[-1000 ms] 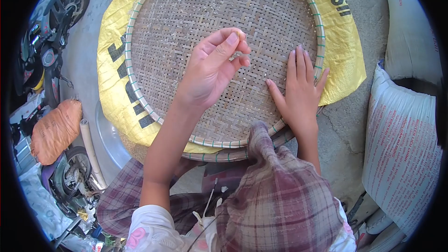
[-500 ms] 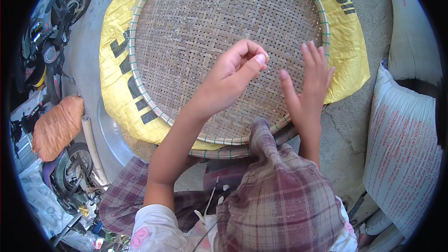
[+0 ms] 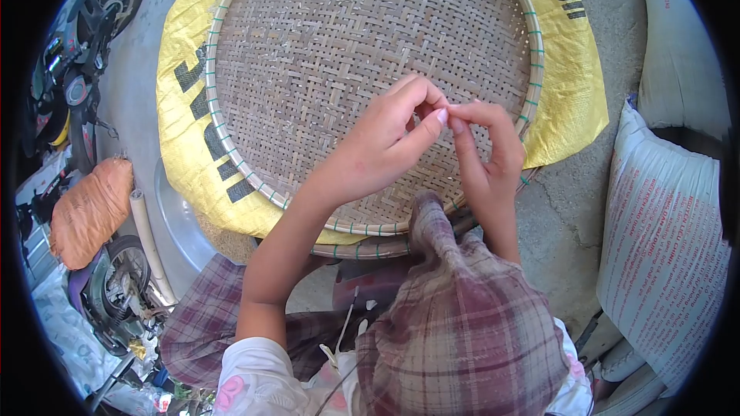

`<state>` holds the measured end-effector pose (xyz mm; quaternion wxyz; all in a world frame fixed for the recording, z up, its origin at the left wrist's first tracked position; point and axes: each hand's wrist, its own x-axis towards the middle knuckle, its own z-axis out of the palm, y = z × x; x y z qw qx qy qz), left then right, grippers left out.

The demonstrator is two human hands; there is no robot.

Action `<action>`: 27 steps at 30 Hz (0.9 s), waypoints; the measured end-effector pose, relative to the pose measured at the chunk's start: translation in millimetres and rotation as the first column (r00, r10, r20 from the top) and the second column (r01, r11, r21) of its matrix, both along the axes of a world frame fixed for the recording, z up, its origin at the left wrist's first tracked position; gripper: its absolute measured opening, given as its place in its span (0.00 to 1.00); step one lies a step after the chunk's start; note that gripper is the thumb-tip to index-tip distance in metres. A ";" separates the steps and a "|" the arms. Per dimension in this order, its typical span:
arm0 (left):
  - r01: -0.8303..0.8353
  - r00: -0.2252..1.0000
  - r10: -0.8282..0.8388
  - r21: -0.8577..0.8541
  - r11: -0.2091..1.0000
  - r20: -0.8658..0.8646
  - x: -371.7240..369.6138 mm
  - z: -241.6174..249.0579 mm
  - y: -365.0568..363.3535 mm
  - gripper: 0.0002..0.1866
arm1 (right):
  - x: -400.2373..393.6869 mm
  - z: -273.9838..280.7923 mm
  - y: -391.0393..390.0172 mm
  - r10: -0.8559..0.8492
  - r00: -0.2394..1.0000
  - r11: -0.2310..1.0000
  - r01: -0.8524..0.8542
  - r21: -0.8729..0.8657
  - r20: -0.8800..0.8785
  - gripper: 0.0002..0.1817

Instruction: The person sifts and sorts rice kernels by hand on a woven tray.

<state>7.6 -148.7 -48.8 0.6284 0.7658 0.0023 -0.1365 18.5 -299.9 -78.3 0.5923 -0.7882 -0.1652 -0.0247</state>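
Note:
Above the round woven bamboo tray, both hands meet at the fingertips. My left hand comes in from the lower left with thumb and forefinger pinched together; whatever is between them is too small to make out. My right hand is pinched too, its thumb and forefinger touching the left fingertips, and its hold is also hidden. Small pale bits lie scattered on the tray's weave. Green ties bind the tray's rim, and a yellow sack with black letters lies beneath it.
Motorbikes stand at the left, near an orange sack, a pale pole and a metal basin. White printed sacks line the right side. Plaid cloth covers the near middle.
My right hand has moved left and closed from spread fingers into a pinch against my left fingertips. My left hand stays pinched, nearly in place. The view has shifted slightly.

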 end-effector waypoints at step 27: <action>0.016 0.981 -0.092 0.406 0.914 0.169 -7.2 -2.9 3.3 0.07 | 6.4 -6.0 -7.3 0.157 0.969 0.943 -0.091 -0.319 0.189 0.06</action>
